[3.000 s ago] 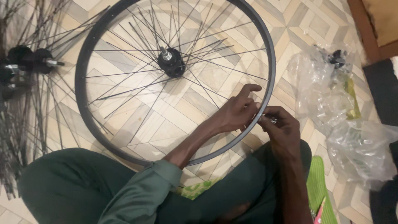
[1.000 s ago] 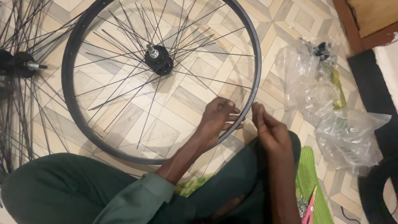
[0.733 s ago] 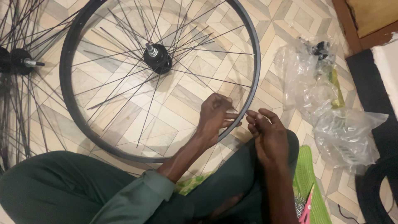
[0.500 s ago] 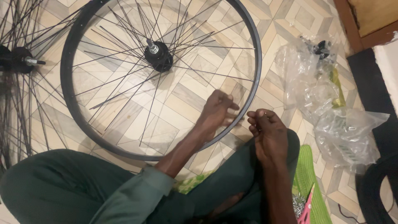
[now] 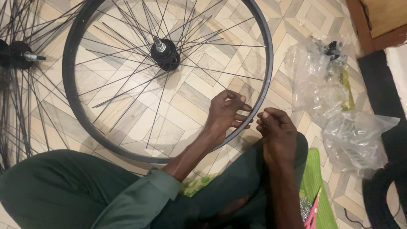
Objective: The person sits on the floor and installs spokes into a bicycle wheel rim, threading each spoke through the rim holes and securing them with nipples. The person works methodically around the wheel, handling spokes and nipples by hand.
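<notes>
A black bicycle rim [image 5: 70, 91] lies flat on the patterned floor, with thin spokes running to a black hub [image 5: 165, 53]. My left hand [image 5: 227, 112] reaches inside the rim at its near right side. Its fingertips pinch a loose spoke [image 5: 220, 73] close to the rim. My right hand [image 5: 275, 131] hovers just outside the rim above my knee, with its fingers curled and fingertips pressed together. Whether anything small sits between them is hidden. The two hands are a few centimetres apart.
A second hub with a fan of loose spokes [image 5: 21, 55] lies at the left edge. Crumpled clear plastic bags [image 5: 322, 85] holding small parts sit to the right. A black tyre [image 5: 381, 199] curves at the lower right, beside a green cloth [image 5: 313, 186] and a pink-handled tool [image 5: 311, 212].
My right hand has drawn back from the rim and curled its fingers. My left hand stays at the same part of the rim, its fingers shifting on the spoke.
</notes>
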A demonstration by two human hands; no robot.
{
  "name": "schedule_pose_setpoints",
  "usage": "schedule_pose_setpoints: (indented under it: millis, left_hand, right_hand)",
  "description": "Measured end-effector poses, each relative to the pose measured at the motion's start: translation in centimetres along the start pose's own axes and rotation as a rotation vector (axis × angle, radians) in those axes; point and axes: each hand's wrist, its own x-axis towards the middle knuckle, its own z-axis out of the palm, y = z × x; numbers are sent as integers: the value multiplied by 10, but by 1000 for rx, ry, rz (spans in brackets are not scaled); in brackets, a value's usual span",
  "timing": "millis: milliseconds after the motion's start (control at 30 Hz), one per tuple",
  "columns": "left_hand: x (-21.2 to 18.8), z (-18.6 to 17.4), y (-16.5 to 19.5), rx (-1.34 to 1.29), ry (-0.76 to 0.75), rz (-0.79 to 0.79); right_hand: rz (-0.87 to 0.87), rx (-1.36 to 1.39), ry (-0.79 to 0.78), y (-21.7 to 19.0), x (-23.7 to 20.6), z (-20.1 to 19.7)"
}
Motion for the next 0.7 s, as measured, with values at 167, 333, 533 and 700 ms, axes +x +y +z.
schedule_pose_setpoints:
  millis: [167,333,533,700]
  left_hand:
    - [-1,-2,2,1,13,19]
    - [-1,-1,5,22,13,31]
    - [-2,-1,7,7,6,35]
    - [0,0,8,-12,9,16]
  right_hand:
    - [-5,26,-40,1,-1,7]
    - [-77,-157,14,-5,-5,13]
    - [-259,-279,-92,-11,-6,22]
    - [-189,-431,-138,-21,-9,19]
